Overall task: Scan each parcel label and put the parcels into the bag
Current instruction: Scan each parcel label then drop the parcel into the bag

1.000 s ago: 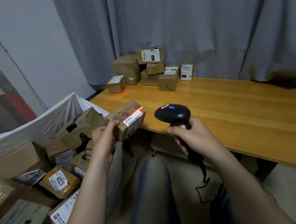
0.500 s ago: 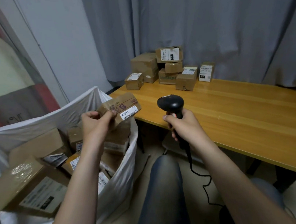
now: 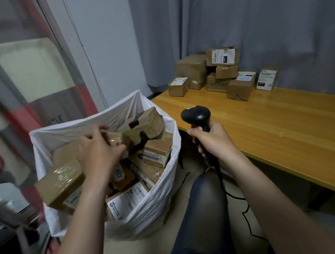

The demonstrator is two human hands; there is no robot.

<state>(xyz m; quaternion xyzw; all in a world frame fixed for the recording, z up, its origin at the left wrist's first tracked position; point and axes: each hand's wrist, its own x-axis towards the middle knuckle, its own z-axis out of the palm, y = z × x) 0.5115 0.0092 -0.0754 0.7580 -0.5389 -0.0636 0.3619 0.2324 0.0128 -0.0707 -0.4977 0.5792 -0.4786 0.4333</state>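
The left hand (image 3: pixel 99 150) is at 10 o'clock, over the mouth of the bag (image 3: pixel 159 202). Its fingers and thumb are curled round a small brown parcel (image 3: pixel 115 140). The parcel lies inside the bag's rim, on top of the heap. Whether it already rests on the boxes under it cannot be told.

The bag is white plastic and stands on the floor, filled nearly to the rim with taped boxes, several with white labels up. 1 yellow-brown packet (image 3: pixel 120 174) below the hand reads 4023.

The right hand (image 3: pixel 212 141) is at 1 o'clock, clamped round the handle of a black scanner (image 3: pixel 195 115), head uppermost. Its cable (image 3: pixel 244 206) drops to the floor at 4 o'clock of the knee (image 3: pixel 204 203).

The table (image 3: pixel 281 135) runs from 12 to 3 o'clock, and the bag is just beside its near corner. A pile (image 3: pixel 192 70) of labelled parcels sits at the table's far corner, at 1 o'clock, against the curtain (image 3: pixel 234 14).
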